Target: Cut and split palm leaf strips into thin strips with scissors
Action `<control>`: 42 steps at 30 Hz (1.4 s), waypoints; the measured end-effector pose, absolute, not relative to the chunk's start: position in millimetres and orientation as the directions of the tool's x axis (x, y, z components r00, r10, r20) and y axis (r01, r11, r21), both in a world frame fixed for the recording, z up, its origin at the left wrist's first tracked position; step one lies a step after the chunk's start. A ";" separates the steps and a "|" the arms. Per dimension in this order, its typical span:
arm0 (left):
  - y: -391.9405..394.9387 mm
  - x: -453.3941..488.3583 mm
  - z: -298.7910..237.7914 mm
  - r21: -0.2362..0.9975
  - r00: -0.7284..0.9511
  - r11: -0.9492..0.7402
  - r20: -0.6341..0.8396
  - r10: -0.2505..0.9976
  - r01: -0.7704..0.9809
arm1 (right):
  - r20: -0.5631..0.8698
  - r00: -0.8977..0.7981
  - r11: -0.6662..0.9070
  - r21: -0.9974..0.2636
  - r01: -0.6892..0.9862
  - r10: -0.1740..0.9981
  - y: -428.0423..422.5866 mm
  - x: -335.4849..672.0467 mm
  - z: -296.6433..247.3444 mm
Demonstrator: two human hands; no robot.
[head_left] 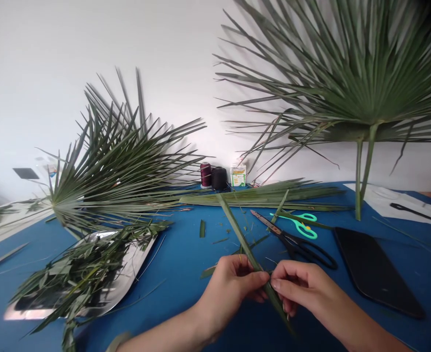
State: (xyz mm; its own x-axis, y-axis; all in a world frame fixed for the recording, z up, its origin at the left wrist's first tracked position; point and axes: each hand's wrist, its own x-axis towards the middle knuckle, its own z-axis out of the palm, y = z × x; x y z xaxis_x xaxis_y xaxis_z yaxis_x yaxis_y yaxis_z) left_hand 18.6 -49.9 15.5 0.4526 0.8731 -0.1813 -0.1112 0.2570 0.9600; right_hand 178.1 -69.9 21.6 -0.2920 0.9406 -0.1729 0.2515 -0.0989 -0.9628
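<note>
Palm leaflet strip (pixel 237 230): pinched between both hands, running from beyond the fingertips away to the far left and on past the right palm towards the body.

Surroundings, largest first: fan palm frond (pixel 347 73) standing far right of the hands; second frond (pixel 116 161) lying far left; blue table (pixel 186 264) beneath; metal tray (pixel 144 254) left of the left hand, heaped with leaf scraps (pixel 76 274); dark flat slab (pixel 377 274) right of the right hand; black scissors (pixel 299 247) and green scissors (pixel 305 226) just beyond the right hand, both lying untouched; thread spools (pixel 212 177) well beyond.

Progress, as judged: strip is single, long and unfolded; no weave, knot or stitching shows. Early stage.

Pose: left hand (pixel 230 288) and right hand (pixel 299 288) are together, fingertips nearly touching, each clamped on the strip, wrists low over the table.
</note>
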 end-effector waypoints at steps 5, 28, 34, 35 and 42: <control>-49.7 20.4 16.3 0.958 0.455 0.250 -0.163 0.875 -0.138 | -0.169 -0.281 -0.102 -0.966 0.238 0.945 -72.6 176.5 25.4; -55.5 21.3 14.3 0.957 0.459 0.187 -0.068 0.886 -0.220 | -0.163 -0.165 -0.118 -0.961 0.250 0.973 -80.0 177.6 22.9; -55.2 22.5 12.2 0.944 0.452 0.188 -0.048 0.891 -0.271 | -0.134 -0.066 -0.115 -0.965 0.236 0.989 -80.7 178.9 24.2; -55.3 22.8 11.5 0.943 0.455 0.188 -0.044 0.889 -0.276 | -0.132 -0.056 -0.116 -0.966 0.232 0.990 -79.6 179.5 23.9; -55.1 24.1 11.9 0.935 0.449 0.182 -0.027 0.893 -0.306 | -0.091 -0.032 -0.082 -0.976 0.200 0.995 -76.8 181.3 25.1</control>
